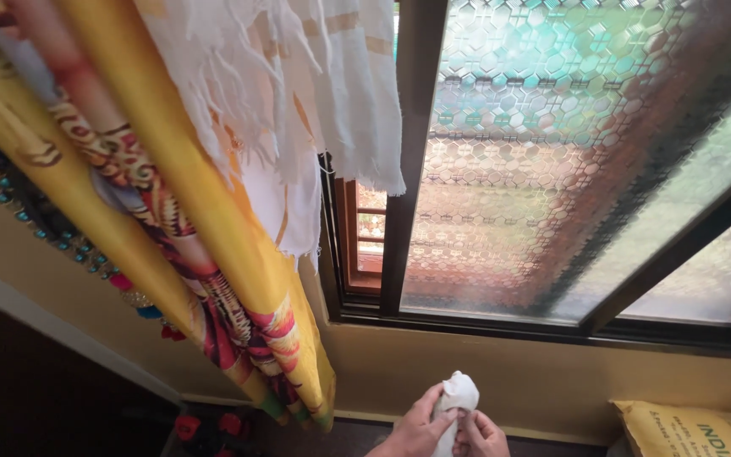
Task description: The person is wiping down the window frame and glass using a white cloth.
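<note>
Both hands low in frame: left hand (416, 429) and right hand (481, 436) each clasp white cloth bundle (456, 398), upright between them below the window (552, 169).

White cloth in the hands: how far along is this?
Done: nothing finished shows; the curtain hangs pushed aside, off the patterned glass window. In hand: left hand and right hand both grip the bunched white cloth below the sill. Left: the cloth touches no surface yet; the window looks untouched.

yellow patterned curtain (213, 254) and white fringed cloth (315, 93) hang beside frosted window (535, 169); yellow sack (695, 430) lower right.
</note>
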